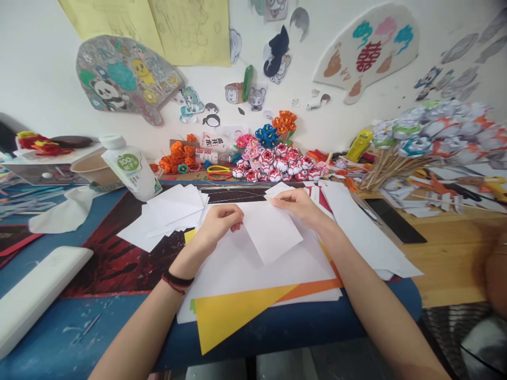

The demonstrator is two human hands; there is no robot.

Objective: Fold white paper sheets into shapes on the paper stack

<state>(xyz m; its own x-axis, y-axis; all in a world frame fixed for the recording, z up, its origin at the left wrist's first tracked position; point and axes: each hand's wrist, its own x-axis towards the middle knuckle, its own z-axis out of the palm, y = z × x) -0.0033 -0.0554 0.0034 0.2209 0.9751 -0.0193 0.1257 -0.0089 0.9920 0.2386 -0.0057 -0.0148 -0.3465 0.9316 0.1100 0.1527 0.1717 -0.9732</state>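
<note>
Our left hand [222, 220] and right hand [295, 205] pinch a white sheet [273, 235] by its far corners, between them and over stacked paper [233, 264]. Beyond our left grip a bottle [130, 168] reads "100%"; beyond our right, a fan [366, 58] bears "囍".

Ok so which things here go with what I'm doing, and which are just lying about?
Likely part of the job: white sheet held by left hand and right hand; paper pile beneath it; loose papers left of the pile.

Probably just lying about: bottle; bowl; red-and-white flowers.
</note>
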